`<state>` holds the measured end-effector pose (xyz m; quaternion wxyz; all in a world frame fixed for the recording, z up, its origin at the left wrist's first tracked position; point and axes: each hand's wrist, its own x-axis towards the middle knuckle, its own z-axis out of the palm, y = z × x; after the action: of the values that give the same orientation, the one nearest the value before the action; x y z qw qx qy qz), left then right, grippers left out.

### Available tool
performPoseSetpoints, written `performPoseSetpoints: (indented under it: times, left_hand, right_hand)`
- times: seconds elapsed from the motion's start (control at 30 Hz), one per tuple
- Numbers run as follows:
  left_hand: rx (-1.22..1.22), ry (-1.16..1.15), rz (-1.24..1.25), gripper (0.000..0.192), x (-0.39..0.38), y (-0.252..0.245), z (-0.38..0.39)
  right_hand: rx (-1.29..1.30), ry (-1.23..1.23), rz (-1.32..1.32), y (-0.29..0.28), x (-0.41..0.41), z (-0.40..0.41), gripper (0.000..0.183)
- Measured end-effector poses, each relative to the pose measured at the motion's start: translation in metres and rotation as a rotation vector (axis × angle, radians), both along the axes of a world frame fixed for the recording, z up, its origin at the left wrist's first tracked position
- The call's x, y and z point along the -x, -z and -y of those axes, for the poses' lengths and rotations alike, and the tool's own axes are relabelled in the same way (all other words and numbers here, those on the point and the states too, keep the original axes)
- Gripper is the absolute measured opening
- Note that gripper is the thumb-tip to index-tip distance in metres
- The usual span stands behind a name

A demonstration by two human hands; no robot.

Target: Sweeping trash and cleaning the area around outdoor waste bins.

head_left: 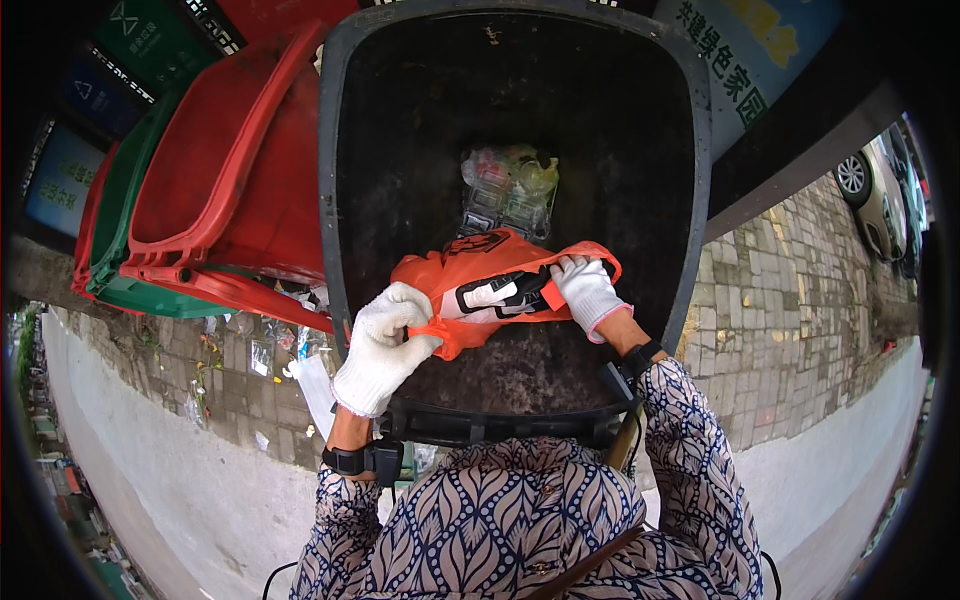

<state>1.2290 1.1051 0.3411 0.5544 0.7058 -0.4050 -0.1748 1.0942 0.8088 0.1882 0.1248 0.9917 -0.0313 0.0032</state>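
Observation:
Over the open black wheeled bin [517, 360], both my hands hold an orange-red plastic bag [457, 270] by its rim. My left hand [390, 345], in a white knit glove, pinches the bag's near left edge. My right hand [589, 292], in a white glove with a pink cuff edge, grips the right end of the rim, its fingers partly inside the mouth. Through the mouth show black and white items [491, 292], which I cannot identify, and a small red piece. Deep in the bin, beyond the bag, lie clear plastic trays [506, 199] and bagged waste.
Red [217, 150] and green [135, 292] wheeled bins stand at the left. Litter [260, 358] lies on the brick paving [247, 397] beside them. Signboards [750, 60] with writing rise behind. A parked car [874, 195] is at the far right.

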Motion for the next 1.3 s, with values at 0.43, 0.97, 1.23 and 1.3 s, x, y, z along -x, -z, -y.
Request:
performPoseSetpoints:
  times: [0.43,0.97,1.23,1.3]
  left_hand:
    - [-0.026,0.006,-0.06,0.019,0.0,0.0,-0.018]
    - [-0.07,0.073,0.258,0.018,-0.021,0.023,-0.002]
    - [-0.397,0.02,0.582,0.012,-0.035,0.038,-0.008]
    - [-0.437,0.008,0.605,0.012,-0.038,0.037,-0.005]
  right_hand:
    - [-0.141,-0.116,-0.286,-0.024,-0.016,-0.028,0.014]
    - [-1.269,0.467,-0.417,-0.026,-0.051,-0.056,0.058]
    - [-1.322,0.318,-0.31,-0.13,0.009,-0.012,0.051]
    - [-1.453,0.368,-0.168,-0.149,0.013,-0.004,0.05]
